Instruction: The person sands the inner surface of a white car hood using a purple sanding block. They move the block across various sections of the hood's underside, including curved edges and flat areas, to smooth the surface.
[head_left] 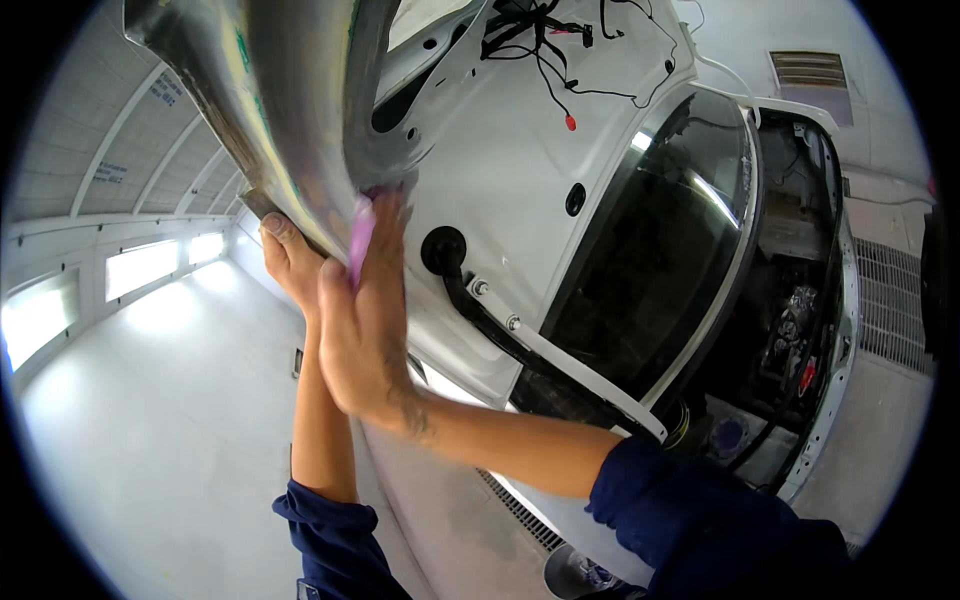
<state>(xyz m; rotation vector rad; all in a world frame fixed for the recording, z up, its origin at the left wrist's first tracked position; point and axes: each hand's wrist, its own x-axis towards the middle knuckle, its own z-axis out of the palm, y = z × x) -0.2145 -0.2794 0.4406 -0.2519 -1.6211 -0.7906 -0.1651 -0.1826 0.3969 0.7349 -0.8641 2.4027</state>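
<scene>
White walls (150, 400) and bright lit rectangles (143, 270) fill the left of my view; on the right sits a white vehicle body (490, 160) with an open dark bay. From my remote seat I see the curved grey metal panel (300, 100), streaked yellow and green, at the far left. My right hand (370, 310) lies along its near tip, fingers straight and together over a thin purple pad (361, 240); I cannot tell whether the thumb pinches it. My left hand (292, 255) is at the panel's left edge, thumb over a brownish-grey blocky piece (258, 203) — clamped or merely resting, I cannot tell.

My worry is that narrow edge: pressing harder with the fingertips than the palm could bite unevenly, and a loose thumb could let the pad skid off — leaving knuckles against bare metal.
</scene>
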